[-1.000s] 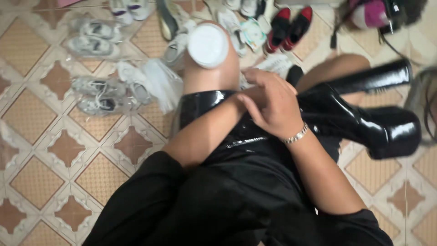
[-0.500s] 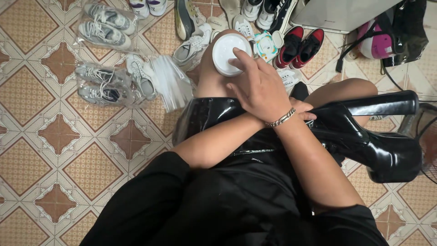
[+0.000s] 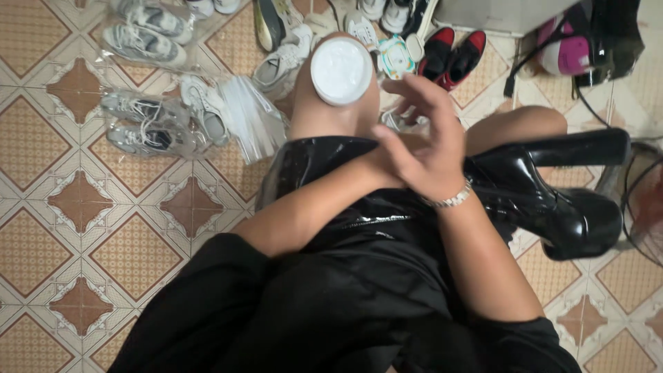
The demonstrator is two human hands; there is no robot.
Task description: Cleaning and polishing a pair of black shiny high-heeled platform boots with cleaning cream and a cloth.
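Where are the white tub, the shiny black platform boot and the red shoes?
White tub [image 3: 341, 70], head view: middle of its round white top.
Shiny black platform boot [image 3: 552, 207], head view: glossy upper near the toe.
Red shoes [image 3: 452, 54], head view: between the pair's uppers.

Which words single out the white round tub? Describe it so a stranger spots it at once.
Start from the person's bare knee in the upper middle of the view. The white round plastic tub sits balanced on it, above the glossy black boot shaft. Unlike the shoes around it, it is a plain flat disc.
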